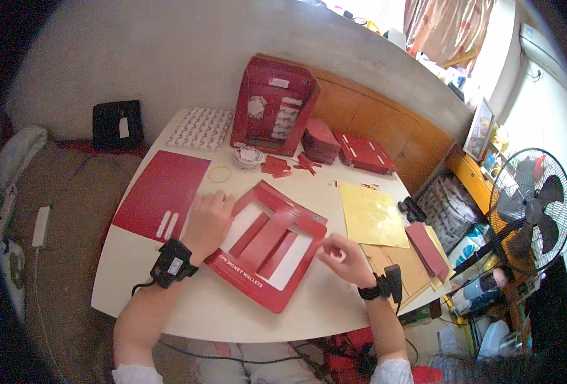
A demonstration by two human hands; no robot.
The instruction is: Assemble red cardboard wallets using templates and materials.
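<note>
In the middle of the table lies a red cardboard box (pixel 242 276), flat and turned at an angle, with white lettering on its near side. A large cutout in it shows a white inside and several dark red strips (pixel 265 242). At the box's left edge is my left hand (pixel 210 221), back upward; its fingertips are blurred and partly hidden. By the right edge, my right hand (pixel 347 257) is curled, thumb and fingers brought together. A small pale spot shows between them, too small to name. Both wrists carry black strapped devices.
A dark red sheet (pixel 162 185) with two white strips lies left. Behind stand an upright red box (pixel 242 118), a patterned white sheet (pixel 200 128), a small bowl (pixel 248 157) and stacked red card pieces (pixel 367 152). Yellow sheets (pixel 373 214) lie right; a black fan (pixel 532 208) stands beyond.
</note>
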